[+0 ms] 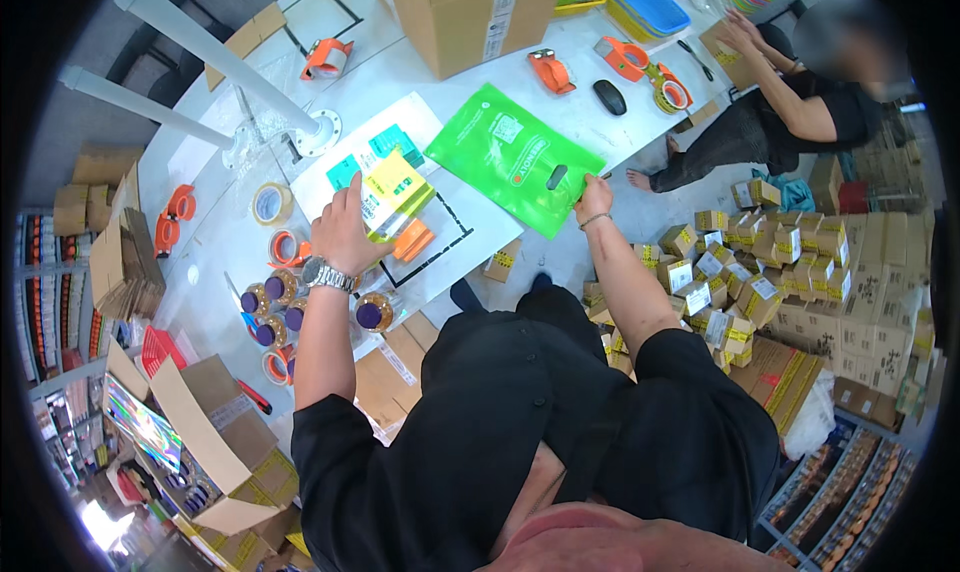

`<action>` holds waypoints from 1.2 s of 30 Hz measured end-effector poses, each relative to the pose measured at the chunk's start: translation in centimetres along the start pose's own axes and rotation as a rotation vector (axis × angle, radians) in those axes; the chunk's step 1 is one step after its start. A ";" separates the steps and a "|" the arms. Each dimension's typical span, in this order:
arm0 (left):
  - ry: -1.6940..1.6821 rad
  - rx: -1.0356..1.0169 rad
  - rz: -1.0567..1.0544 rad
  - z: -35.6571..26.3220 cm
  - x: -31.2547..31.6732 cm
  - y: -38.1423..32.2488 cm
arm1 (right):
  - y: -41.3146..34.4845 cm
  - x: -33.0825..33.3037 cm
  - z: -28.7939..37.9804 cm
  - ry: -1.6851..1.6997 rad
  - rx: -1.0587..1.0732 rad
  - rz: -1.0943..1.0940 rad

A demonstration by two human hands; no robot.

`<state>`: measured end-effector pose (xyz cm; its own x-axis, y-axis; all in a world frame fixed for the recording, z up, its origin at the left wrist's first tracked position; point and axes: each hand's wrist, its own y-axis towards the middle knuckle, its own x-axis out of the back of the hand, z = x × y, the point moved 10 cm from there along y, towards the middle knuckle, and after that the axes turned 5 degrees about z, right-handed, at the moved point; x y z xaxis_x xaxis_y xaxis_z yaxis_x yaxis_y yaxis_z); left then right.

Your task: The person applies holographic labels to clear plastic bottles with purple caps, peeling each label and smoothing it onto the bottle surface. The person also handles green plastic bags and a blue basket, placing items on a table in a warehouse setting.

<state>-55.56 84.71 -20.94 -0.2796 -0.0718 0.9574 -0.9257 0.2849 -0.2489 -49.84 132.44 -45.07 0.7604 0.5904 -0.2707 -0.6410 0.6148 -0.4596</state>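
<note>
My right hand (pixel 594 197) pinches the lower right edge of a bright green plastic carrier bag (pixel 499 152), near its die-cut handle hole. The bag bears white print and lies flat over the table's near side. My left hand (pixel 341 223), with a metal watch on the wrist, rests its spread fingers against the left side of a pile of yellow and white packets (pixel 394 182). Whether it grips them is unclear. Teal-printed packs (pixel 397 146) lie behind the pile. Beside my thumb is a small orange item (pixel 412 239). All these packs are on a white board (pixel 472 253) with black tape marks.
Orange tape dispensers (pixel 551 71), a black computer mouse (pixel 609 97) and a large carton (pixel 480 24) stand on the table. Purple-capped bottles (pixel 369 315) flank my left forearm. White posts (pixel 217 54) rise at left. Small taped boxes (pixel 720 272) pile up at right; another person (pixel 787 114) sits beyond.
</note>
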 end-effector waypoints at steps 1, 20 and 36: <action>0.025 0.013 0.023 0.1 -0.1 -0.2 | 0.9 0.0 -1.1 -0.095 -0.090 0.037; -0.284 0.464 0.276 -1.0 -1.9 2.5 | -21.8 -26.5 -7.5 -0.552 -0.524 1.467; -0.554 -0.026 -0.183 -31.7 -17.0 10.0 | 5.3 -7.0 13.3 -0.450 -0.343 1.009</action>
<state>-51.96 119.02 -35.05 -0.2138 -0.6094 0.7635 -0.9669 0.2436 -0.0763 -59.93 138.50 -34.32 -0.2314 0.9072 -0.3512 -0.8206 -0.3759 -0.4305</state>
